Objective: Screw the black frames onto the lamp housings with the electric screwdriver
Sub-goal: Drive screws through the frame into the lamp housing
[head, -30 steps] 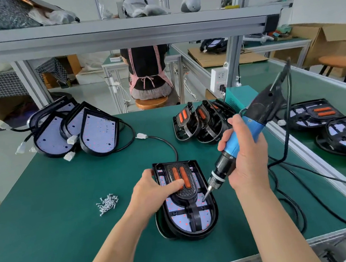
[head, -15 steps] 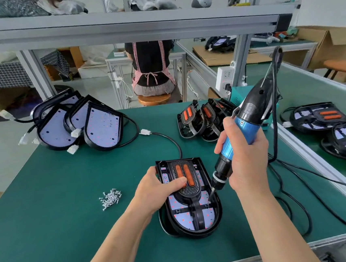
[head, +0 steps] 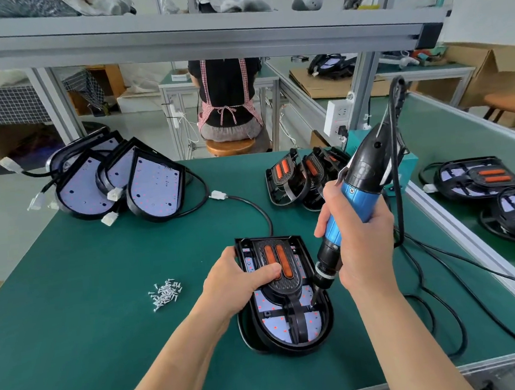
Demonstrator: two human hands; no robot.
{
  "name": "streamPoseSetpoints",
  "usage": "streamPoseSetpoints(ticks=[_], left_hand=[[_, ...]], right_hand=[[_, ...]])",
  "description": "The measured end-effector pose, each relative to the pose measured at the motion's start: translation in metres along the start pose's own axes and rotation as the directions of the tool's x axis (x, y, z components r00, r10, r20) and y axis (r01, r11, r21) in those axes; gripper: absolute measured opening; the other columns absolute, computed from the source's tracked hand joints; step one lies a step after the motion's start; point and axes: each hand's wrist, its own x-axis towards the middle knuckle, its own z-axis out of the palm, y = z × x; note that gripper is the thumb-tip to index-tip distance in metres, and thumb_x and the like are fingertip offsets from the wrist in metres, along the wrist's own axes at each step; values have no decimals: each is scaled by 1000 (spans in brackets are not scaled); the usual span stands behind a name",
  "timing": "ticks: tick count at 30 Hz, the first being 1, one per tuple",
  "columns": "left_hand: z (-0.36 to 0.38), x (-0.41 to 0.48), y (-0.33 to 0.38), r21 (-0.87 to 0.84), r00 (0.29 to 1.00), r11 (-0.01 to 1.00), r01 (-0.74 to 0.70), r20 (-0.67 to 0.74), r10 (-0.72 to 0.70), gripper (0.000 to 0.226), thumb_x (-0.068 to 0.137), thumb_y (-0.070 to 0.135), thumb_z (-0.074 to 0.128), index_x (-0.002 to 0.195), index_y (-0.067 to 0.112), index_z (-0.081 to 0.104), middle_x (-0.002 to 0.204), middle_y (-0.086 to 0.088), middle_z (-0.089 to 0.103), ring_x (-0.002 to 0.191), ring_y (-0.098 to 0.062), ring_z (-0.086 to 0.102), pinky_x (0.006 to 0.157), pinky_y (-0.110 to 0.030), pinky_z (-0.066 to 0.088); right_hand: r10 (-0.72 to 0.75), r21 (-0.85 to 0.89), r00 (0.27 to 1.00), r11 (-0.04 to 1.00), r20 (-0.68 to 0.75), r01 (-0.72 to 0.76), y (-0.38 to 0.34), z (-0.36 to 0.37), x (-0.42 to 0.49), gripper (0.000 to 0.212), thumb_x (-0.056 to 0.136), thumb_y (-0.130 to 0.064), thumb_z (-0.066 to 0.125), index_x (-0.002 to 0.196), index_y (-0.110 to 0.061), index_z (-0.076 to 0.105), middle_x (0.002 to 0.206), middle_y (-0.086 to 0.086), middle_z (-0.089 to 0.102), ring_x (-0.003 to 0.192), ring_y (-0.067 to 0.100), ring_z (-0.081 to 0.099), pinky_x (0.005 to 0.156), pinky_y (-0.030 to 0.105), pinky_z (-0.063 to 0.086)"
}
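Up close on the table [head: 72,307], the lamp housing [head: 296,348] lies flat with the black frame [head: 296,317] seated on it. The left hand [head: 239,280] has a clenched grip on the frame's upper left edge, and the right hand [head: 365,247] has a tight grip round the electric screwdriver [head: 355,199], bit down at the frame's right side. It looks like light, stiff plastic, likely to skate, so holding it by the rim looks wise. Loose screws [head: 165,293] sit to the left; farther back are bare housings [head: 155,189], spare frames [head: 298,178] and a cable [head: 252,203] that could snag.

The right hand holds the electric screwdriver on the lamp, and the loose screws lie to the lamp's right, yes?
No: in the head view the loose screws lie to the lamp's left. The right hand does hold the electric screwdriver.
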Motion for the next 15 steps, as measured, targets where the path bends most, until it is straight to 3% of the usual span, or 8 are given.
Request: streamPoseSetpoints(ticks=[4,7,9,15], left_hand=[[0,0,0,5,1000,1000,2,-2,-2,66,47,59,84,103,32,59,103,11,72,101,-18,68,98,-45,53],[0,0,1,-3,1000,1000,-4,-4,4,72,43,63,82,103,33,58,105,9,72,104,-21,67,99,-46,51],[2,1,1,-14,1000,1000,-9,-12,9,74,41,64,81,104,32,58,106,8,72,105,-22,67,100,-46,51],[7,1,0,-99,1000,995,-1,-20,-1,72,42,55,85,104,32,57,101,9,74,97,-17,71,95,-45,55]], right_hand=[[26,-10,1000,1000,-6,-26,2,-2,1,24,76,-38,73,94,-23,64,54,3,54,48,17,52,58,23,48],[30,-11,1000,999,8,-30,3,-4,3,8,76,-38,73,77,-35,65,52,1,53,48,18,50,59,23,48],[24,-3,999,1000,36,-24,4,-4,4,11,77,-35,71,70,-37,63,51,-1,52,47,18,49,59,25,47],[25,0,992,1000,120,-25,9,-2,4,13,80,-29,69,71,-35,61,50,2,50,46,20,47,64,26,47]])
